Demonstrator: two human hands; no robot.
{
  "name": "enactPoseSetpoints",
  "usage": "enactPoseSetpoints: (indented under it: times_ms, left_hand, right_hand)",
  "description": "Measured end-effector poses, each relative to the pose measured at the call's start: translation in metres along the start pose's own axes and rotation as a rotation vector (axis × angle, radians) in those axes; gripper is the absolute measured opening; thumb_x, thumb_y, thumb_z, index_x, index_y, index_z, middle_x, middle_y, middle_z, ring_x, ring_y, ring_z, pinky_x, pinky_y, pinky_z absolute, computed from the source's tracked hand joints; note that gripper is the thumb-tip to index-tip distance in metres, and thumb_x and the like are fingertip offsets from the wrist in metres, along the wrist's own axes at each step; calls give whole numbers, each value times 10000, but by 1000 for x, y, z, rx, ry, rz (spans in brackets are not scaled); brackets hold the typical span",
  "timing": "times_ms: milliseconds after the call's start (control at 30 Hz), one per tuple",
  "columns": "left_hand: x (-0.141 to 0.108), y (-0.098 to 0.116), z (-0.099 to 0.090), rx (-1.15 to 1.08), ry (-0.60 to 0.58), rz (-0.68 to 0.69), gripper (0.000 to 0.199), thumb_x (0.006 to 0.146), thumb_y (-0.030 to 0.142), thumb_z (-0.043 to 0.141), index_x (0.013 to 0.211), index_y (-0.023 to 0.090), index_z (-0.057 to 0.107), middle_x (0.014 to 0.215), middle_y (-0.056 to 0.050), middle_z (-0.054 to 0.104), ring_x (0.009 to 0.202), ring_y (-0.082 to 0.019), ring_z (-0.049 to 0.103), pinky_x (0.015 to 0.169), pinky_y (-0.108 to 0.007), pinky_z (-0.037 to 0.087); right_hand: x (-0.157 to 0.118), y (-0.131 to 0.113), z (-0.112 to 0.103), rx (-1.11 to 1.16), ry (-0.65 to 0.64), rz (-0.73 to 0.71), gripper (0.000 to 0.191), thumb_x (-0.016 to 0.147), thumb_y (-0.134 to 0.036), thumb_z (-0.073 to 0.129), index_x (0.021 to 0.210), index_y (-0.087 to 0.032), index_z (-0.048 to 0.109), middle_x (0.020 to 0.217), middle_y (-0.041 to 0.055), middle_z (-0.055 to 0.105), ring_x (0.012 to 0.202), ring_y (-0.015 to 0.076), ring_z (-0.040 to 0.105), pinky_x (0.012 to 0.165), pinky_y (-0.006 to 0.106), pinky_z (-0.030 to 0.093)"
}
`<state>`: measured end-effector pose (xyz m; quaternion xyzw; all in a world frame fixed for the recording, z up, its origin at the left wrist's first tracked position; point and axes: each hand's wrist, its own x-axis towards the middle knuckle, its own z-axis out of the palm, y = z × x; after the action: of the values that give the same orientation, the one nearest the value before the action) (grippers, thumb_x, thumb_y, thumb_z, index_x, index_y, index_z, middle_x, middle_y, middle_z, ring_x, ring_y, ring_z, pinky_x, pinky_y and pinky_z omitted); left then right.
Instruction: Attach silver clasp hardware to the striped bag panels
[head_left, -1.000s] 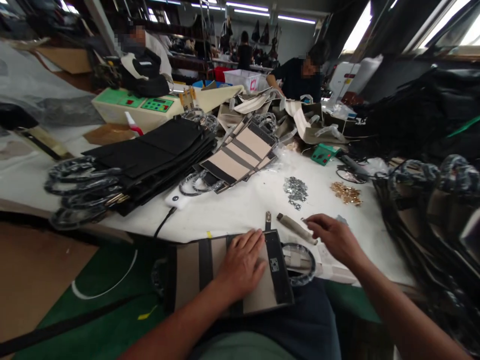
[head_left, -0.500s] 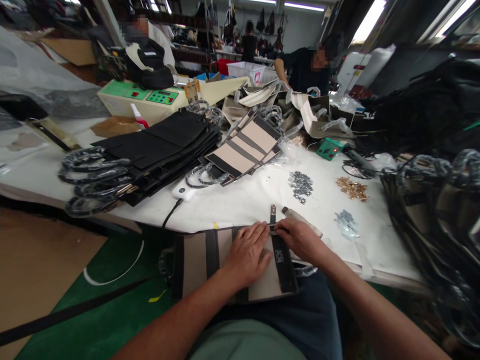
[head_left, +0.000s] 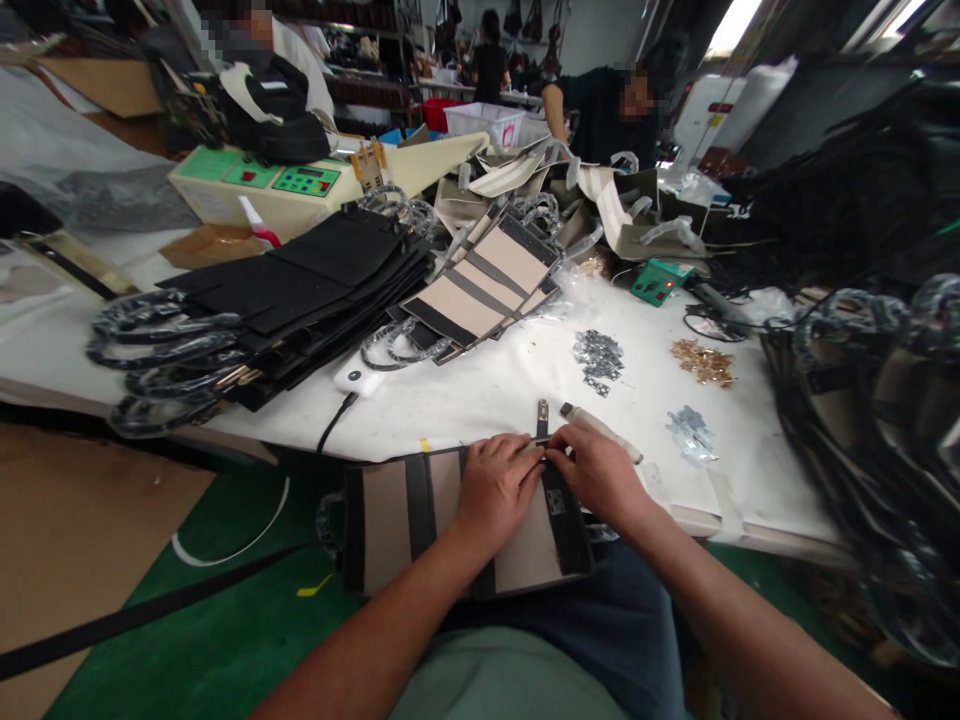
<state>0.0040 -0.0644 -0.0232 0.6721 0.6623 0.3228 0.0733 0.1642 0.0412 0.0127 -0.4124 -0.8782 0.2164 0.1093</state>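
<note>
A beige and black bag panel [head_left: 382, 525] lies across my lap against the table edge. My left hand [head_left: 499, 490] rests on it, fingers bent over its far edge and fingertips close to my right hand. My right hand [head_left: 596, 470] is closed in a pinch at the far end of the panel's black band; what sits between the fingertips is hidden. Just beyond the fingers a short black strap with a metal fitting [head_left: 542, 412] points away from me. A small square plate [head_left: 555, 502] lies on the black band. A pale tool [head_left: 604, 432] lies beside my right hand.
On the white table [head_left: 480, 390] are small grey plates [head_left: 598, 358], gold fittings [head_left: 703, 362] and grey pieces [head_left: 691, 433]. Stacked black bag parts [head_left: 300, 290] and beige panels [head_left: 487, 285] lie farther back. More bags [head_left: 847, 400] crowd the right; a person [head_left: 607, 115] is across the table.
My left fingers have drawn in toward the panel's far edge, nearer my right fingertips. My right hand still pinches at the same end of the band. The view has shifted slightly.
</note>
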Motion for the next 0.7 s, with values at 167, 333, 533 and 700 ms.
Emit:
enactPoseSetpoints:
  times_ms: [167, 333, 533, 700]
  left_hand:
    - [9, 1, 1, 31, 7, -7, 205, 1025, 305, 605, 1137, 294, 776, 1220, -46, 748, 1141, -250, 627, 933, -468, 438]
    - [16, 3, -3, 43, -1, -71, 121, 970, 315, 688, 993, 324, 806, 1166, -11, 766, 1094, -251, 623, 908, -474, 407]
    - [21, 4, -10, 134, -61, -1, 189, 1003, 319, 608, 1008, 325, 796, 1147, -2, 767, 1027, -251, 591, 841, -455, 393]
    - [25, 3, -12, 106, -77, -45, 177, 982, 317, 642, 935, 332, 812, 1070, -7, 778, 983, -247, 584, 799, -436, 381]
  right_hand:
    - [-12, 12, 0, 162, 41, -148, 219, 1019, -296, 546, 922, -242, 735, 986, 72, 687, 908, 235, 672, 840, 366, 542]
    - [-10, 28, -20, 223, 307, -80, 243, 1010, -395, 583, 1103, -247, 753, 1114, 94, 702, 941, 237, 691, 835, 366, 568]
    - [14, 55, -14, -138, 175, 39, 362, 954, -438, 639, 1231, -215, 708, 1128, 125, 712, 1049, 318, 654, 890, 435, 519]
    - [18, 48, -23, 212, 225, 100, 368, 951, -433, 563, 1236, -216, 648, 1111, 116, 711, 990, 290, 654, 868, 420, 509]
